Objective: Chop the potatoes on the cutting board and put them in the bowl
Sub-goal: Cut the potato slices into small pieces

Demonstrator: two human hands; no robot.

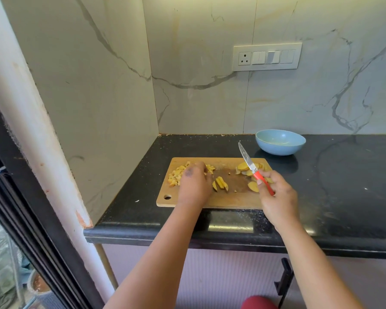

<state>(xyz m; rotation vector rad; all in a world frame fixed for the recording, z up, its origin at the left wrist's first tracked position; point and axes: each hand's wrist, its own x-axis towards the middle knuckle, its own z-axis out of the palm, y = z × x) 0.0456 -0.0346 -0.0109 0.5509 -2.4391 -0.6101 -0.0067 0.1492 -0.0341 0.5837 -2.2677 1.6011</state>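
My left hand rests curled over the diced potato on the board; my right hand grips the knife. Slices wait. The bowl looks empty. Wet, slippery, light pieces: I'd scoop from beneath.

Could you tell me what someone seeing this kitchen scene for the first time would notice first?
Most likely the red-handled knife, held in the right hand with its blade raised and pointing away over the right end of the wooden cutting board. Next, the yellow diced potato at the board's left end, where the left hand rests over it, with slices on the right. Behind the board's right corner sits a pale blue bowl on the black counter.
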